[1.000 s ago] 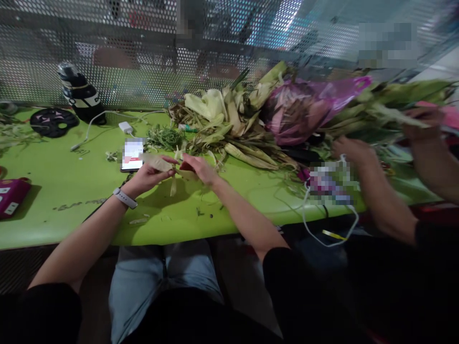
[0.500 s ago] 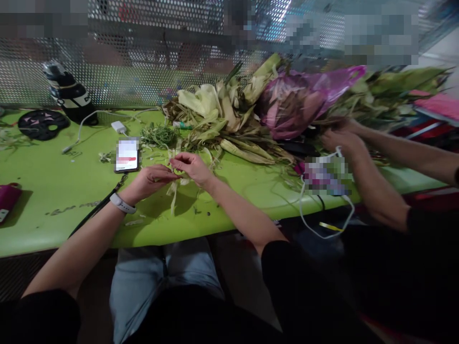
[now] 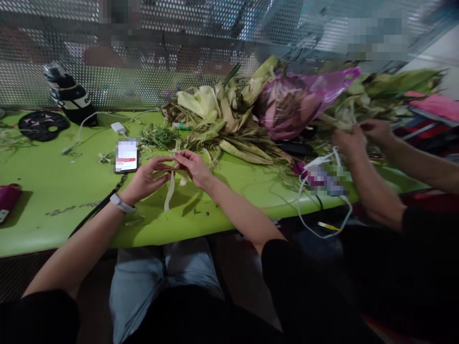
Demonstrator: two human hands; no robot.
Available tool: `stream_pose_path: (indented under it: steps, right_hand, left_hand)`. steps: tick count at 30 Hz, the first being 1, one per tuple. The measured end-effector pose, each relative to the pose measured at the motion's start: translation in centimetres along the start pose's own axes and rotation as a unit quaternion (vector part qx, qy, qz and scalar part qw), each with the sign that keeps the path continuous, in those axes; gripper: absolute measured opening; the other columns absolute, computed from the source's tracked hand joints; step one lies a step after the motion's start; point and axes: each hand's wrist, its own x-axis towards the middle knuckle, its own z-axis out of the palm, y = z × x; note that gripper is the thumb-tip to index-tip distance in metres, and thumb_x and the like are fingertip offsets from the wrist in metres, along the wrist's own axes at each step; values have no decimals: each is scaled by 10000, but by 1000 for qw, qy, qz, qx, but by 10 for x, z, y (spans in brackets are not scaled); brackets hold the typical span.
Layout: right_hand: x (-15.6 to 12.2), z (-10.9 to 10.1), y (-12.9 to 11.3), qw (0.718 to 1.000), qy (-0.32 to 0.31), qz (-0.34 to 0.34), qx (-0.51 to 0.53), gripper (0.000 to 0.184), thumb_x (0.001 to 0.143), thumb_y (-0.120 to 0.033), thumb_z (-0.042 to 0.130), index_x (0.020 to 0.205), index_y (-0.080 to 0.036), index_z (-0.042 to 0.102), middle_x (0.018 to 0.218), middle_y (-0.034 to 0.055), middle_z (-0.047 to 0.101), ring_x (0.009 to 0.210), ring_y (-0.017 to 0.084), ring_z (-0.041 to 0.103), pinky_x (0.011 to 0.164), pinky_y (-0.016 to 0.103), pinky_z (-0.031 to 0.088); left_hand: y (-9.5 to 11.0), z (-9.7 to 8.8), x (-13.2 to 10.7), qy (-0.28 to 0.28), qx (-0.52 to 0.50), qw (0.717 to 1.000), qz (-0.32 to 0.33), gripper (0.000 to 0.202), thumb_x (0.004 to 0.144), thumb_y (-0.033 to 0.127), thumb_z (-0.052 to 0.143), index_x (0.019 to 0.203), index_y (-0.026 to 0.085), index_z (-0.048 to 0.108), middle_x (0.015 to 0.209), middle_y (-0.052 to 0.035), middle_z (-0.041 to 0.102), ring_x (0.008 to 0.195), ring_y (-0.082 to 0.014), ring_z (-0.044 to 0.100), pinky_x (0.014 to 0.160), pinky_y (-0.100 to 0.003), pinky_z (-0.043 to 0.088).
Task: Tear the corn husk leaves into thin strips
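Over the green tabletop (image 3: pixel 201 205), both my hands meet at a small pale bundle of corn husk strips (image 3: pixel 169 193), whose ends dangle below the fingers. My right hand (image 3: pixel 196 168) pinches it from the right, thumb and fingertips together. From the left, my left hand (image 3: pixel 148 177) grips it between bent fingertips and thumb, with a gap showing behind them. The knot or middle of the bundle is mostly covered by fingers. Just behind lies a heap of thin green shreds (image 3: pixel 158 135). A lit phone (image 3: pixel 126 155) rests beside my left hand.
A large pile of corn husks (image 3: pixel 229 112) and a purple plastic bag (image 3: pixel 287 102) fill the back. To the right, a co-worker's hands (image 3: pixel 353 141) handle husk near a white cord (image 3: pixel 300 210). A dark bottle (image 3: pixel 73 95) and a black mask-like object (image 3: pixel 43 125) stand left.
My left fingers have spread and lifted slightly, the thumb now apart. The dangling husk strip has swung left. The co-worker's hands have shifted and raised some husk.
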Motion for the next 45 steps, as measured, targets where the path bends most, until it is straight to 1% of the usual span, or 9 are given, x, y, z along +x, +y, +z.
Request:
stream_pose_path:
  steps: [9, 13, 16, 23, 27, 30, 35, 39, 45]
  right_hand:
    - [1, -7, -1, 995, -2, -90, -43, 324, 707, -492, 790, 778, -223, 622, 731, -38, 567, 690, 87, 538, 715, 247, 509]
    - [0, -7, -3, 994, -13, -97, -49, 344, 701, -511, 792, 798, -221, 634, 768, -27, 592, 723, 92, 555, 743, 255, 507]
    - [-2, -5, -6, 995, -21, -83, -41, 399, 685, -549, 790, 766, -206, 603, 743, -28, 582, 693, 88, 538, 730, 255, 498]
    - [-9, 0, -11, 989, -58, -52, -123, 447, 677, -560, 798, 706, -198, 538, 544, -72, 464, 508, 65, 416, 504, 219, 360]
    - [-7, -1, -11, 982, -61, -54, -170, 429, 765, -545, 725, 623, -197, 519, 503, -60, 464, 501, 74, 427, 517, 226, 383]
    - [-6, -5, -12, 975, -46, -87, -200, 309, 803, -476, 701, 740, -189, 602, 631, -35, 570, 597, 89, 515, 607, 238, 455]
    - [-8, -11, -16, 893, -117, -238, -364, 237, 908, -380, 611, 1047, -202, 681, 1037, 52, 695, 970, 172, 631, 910, 372, 500]
    - [-3, -18, -10, 807, -150, -325, -470, 259, 958, -372, 561, 1103, -197, 685, 1038, 77, 714, 982, 207, 642, 939, 442, 483]
    - [1, -20, -8, 805, -166, -331, -464, 280, 972, -400, 529, 1075, -204, 700, 946, 62, 701, 882, 175, 639, 813, 360, 518]
  left_hand:
    - [-10, -4, 4, -17, -184, 978, -93, 297, 856, 253, 699, 1130, 204, 597, 996, -66, 705, 984, -181, 680, 900, -310, 523]
    - [-12, -5, 4, -39, -191, 974, -117, 380, 862, 278, 697, 1225, 193, 623, 995, -74, 709, 950, -175, 679, 870, -296, 519]
    - [-10, -5, 4, -32, -184, 975, -120, 308, 841, 307, 721, 1119, 183, 672, 924, -53, 694, 826, -137, 654, 758, -244, 510]
    - [-4, -6, 4, -39, -164, 974, -151, 232, 843, 343, 698, 987, 163, 676, 780, -13, 642, 647, -98, 547, 603, -214, 435]
    - [-3, -8, 4, -32, -152, 972, -173, 188, 831, 319, 690, 931, 160, 679, 762, -5, 629, 626, -94, 528, 579, -208, 414]
    - [-3, -9, 5, -14, -171, 965, -200, 175, 796, 298, 699, 890, 152, 672, 731, 0, 622, 602, -94, 524, 554, -203, 406]
    - [-5, -10, 9, 33, -213, 945, -244, 156, 769, 271, 659, 858, 143, 648, 665, -1, 598, 543, -106, 521, 500, -213, 395]
    - [-8, -12, 10, 37, -210, 944, -254, 125, 780, 254, 629, 848, 149, 638, 651, -3, 583, 532, -116, 515, 489, -229, 393]
    - [-11, -12, 10, 31, -172, 957, -233, 110, 785, 271, 607, 782, 165, 637, 656, -8, 564, 566, -130, 501, 506, -250, 372]
